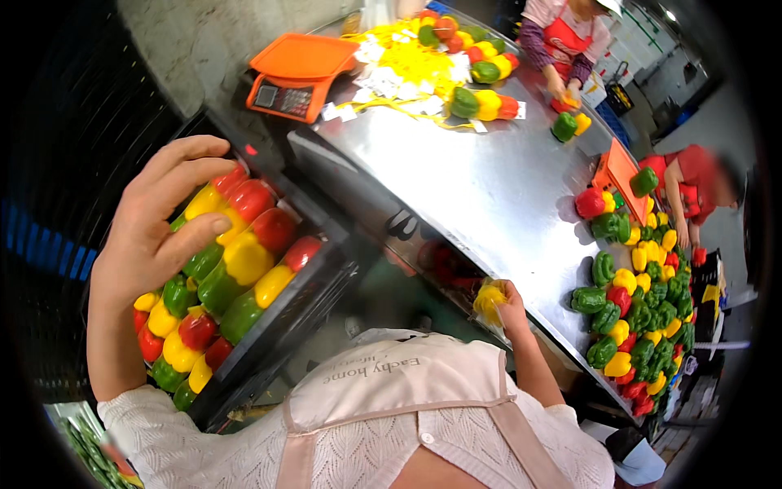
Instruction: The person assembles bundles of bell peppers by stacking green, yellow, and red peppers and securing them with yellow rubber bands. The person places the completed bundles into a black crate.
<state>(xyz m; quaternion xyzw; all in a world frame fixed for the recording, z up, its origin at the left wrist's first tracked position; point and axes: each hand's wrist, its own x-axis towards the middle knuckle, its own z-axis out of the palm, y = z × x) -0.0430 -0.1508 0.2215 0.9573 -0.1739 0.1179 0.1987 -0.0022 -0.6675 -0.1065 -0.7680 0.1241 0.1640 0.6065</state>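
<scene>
My left hand (155, 216) is over the far end of a black crate (314, 277), its thumb and fingers spread around the red and yellow peppers there. Red, yellow and green bell peppers (244, 259) fill the crate, some lined up in three-colour rows. By the near edge of the metal table (423, 196), my right hand (513, 310) closes on a crumpled yellow bundle (490, 301) with see-through plastic about it. What that bundle is made of is hard to tell.
An orange scale (297, 73) stands at the table's far left, beside a heap of yellow strips with white tags (415, 69). Three-colour pepper rows (486, 104) lie near it. Loose peppers (643, 318) pile up on the right. Two people work across the table, near another orange scale (621, 175).
</scene>
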